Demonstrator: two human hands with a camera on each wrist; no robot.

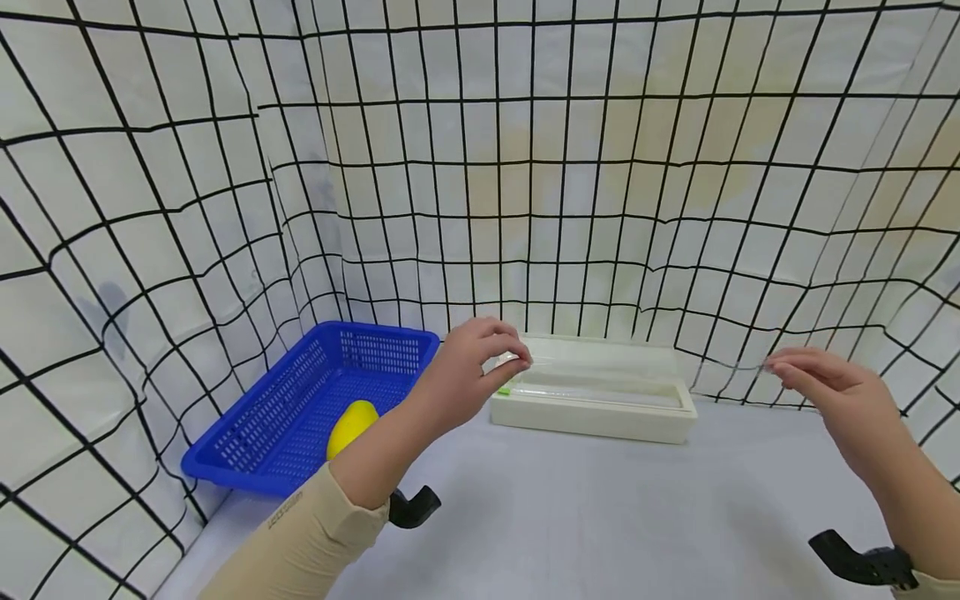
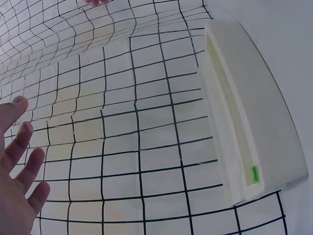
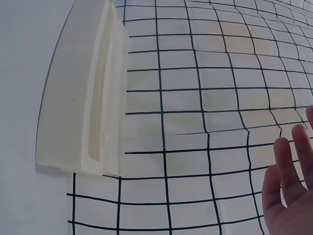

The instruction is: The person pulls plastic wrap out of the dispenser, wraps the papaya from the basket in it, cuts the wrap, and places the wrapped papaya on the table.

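My left hand (image 1: pixel 471 372) is raised in front of the left end of a long white box (image 1: pixel 592 422), with thumb and fingertips pinched together at a clear plastic film. Off to the right of the box, my right hand (image 1: pixel 843 390) pinches the same kind of thin clear film (image 1: pixel 738 367) between thumb and fingers. Most of the film is see-through, so its outline hardly shows. Inside the box's open slot lies a clear roll (image 1: pixel 600 394), with a green tab (image 1: pixel 503 391) at its left end. Both wrist views show spread fingers, thumbs hidden.
A blue mesh basket (image 1: pixel 258 482) stands at the left with a rounded yellow object (image 1: pixel 352 423) in it, partly hidden by my left forearm. Black netting (image 1: pixel 532 162) over white sheeting walls the back and sides of the white table (image 1: pixel 585 517).
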